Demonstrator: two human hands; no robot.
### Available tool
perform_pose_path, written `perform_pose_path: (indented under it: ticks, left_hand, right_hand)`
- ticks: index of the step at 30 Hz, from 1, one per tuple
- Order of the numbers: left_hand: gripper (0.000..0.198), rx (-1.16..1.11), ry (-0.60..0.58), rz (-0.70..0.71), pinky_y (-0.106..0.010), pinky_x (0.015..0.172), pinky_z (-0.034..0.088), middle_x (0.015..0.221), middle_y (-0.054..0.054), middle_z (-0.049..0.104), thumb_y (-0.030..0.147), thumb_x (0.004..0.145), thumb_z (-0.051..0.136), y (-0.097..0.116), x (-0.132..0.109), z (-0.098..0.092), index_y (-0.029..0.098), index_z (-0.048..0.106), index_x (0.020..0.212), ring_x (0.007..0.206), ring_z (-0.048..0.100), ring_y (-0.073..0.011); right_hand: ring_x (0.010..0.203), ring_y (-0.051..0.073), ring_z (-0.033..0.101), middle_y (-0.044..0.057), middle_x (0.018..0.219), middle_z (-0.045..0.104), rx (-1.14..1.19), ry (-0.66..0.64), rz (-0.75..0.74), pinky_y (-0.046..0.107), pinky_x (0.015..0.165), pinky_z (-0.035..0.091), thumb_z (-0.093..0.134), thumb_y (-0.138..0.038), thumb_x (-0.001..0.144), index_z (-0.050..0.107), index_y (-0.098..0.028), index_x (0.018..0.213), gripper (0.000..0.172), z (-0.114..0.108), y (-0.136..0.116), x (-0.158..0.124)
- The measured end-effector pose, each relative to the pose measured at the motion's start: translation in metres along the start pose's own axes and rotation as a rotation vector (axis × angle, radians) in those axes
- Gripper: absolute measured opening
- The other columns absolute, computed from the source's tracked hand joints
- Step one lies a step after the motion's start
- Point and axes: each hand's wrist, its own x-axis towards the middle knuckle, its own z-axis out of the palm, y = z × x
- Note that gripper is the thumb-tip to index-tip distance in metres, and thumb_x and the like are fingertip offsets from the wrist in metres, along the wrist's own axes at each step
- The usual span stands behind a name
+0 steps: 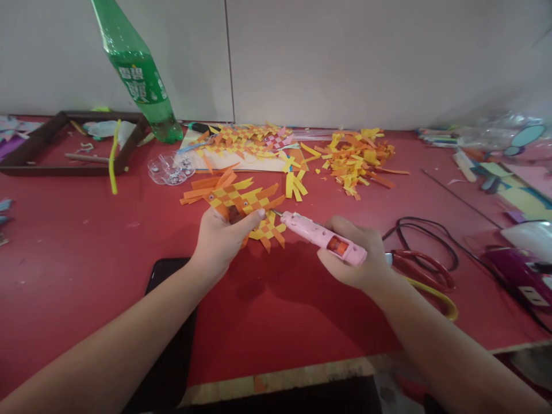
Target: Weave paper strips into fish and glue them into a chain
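Between the thumb and fingers of my left hand are woven orange and yellow paper fish with small round eyes. My right hand is wrapped round a pink glue gun. Its metal nozzle points left and sits at the right side of the fish, by my left thumb; whether it touches the paper I cannot tell. Another woven piece shows just below the nozzle. Orange paper strips lie behind my left hand.
A green bottle stands at the back left, beside a dark frame. Woven pieces lie on a white board, with a strip pile to its right. A phone lies under my left forearm. Scissors and a cable are at right.
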Motion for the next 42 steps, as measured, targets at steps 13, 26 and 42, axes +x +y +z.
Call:
perform_pose_path:
  ticks: [13, 26, 42]
  left_hand:
    - [0.020, 0.023, 0.020, 0.003, -0.033, 0.076, 0.058, 0.090, -0.005, 0.075, 0.027, 0.074, 0.081, -0.002, 0.000, -0.001, 0.017, 0.074, 0.090, 0.084, 0.070, -0.0204]
    - [0.015, -0.192, 0.040, -0.075, -0.023, 0.060, 0.054, 0.070, 0.001, 0.067, 0.022, 0.071, 0.082, 0.000, 0.007, -0.003, 0.017, 0.068, 0.074, 0.066, 0.065, -0.0118]
    - [0.022, -0.280, 0.091, -0.142, -0.017, 0.054, 0.052, 0.068, 0.002, 0.066, 0.017, 0.061, 0.088, 0.002, 0.009, -0.001, 0.015, 0.067, 0.069, 0.071, 0.067, -0.0115]
  right_hand:
    - [0.040, 0.009, 0.029, -0.008, 0.048, 0.032, -0.003, -0.053, 0.039, 0.025, 0.041, 0.025, 0.051, -0.016, 0.071, 0.029, -0.025, 0.065, 0.025, -0.001, 0.000, 0.000]
    - [0.045, 0.015, 0.042, -0.002, 0.053, 0.049, -0.236, -0.234, 0.338, 0.027, 0.047, 0.026, 0.053, -0.029, 0.073, 0.045, -0.024, 0.071, 0.009, -0.007, 0.020, 0.006]
    - [0.099, 0.028, 0.062, 0.011, 0.101, 0.069, -0.165, -0.041, 0.028, 0.047, 0.088, 0.051, 0.049, -0.017, 0.088, 0.067, -0.020, 0.105, 0.025, 0.009, 0.025, 0.007]
